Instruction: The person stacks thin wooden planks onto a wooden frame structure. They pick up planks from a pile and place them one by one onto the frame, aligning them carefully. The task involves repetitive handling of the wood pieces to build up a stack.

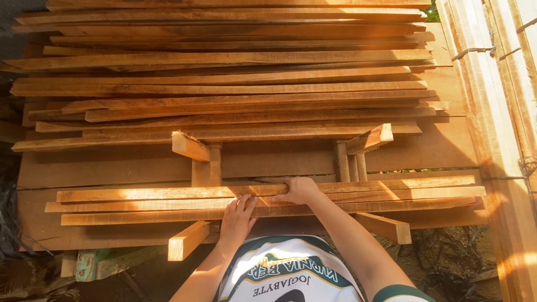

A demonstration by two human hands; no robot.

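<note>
A small near stack of long thin wooden planks (140, 204) lies across two short wooden support blocks (188, 239) in front of me. My left hand (237, 219) rests flat on the lower planks, fingers spread. My right hand (298, 190) curls over the far edge of the top plank (391, 184) near its middle, gripping it. Both hands sit close together at the centre of the stack.
A much larger pile of long planks (224, 84) fills the area beyond, resting on crossbars (190, 146). Tall pale boards (503, 112) run along the right side. Dirt ground and debris (442, 251) lie below at the lower right.
</note>
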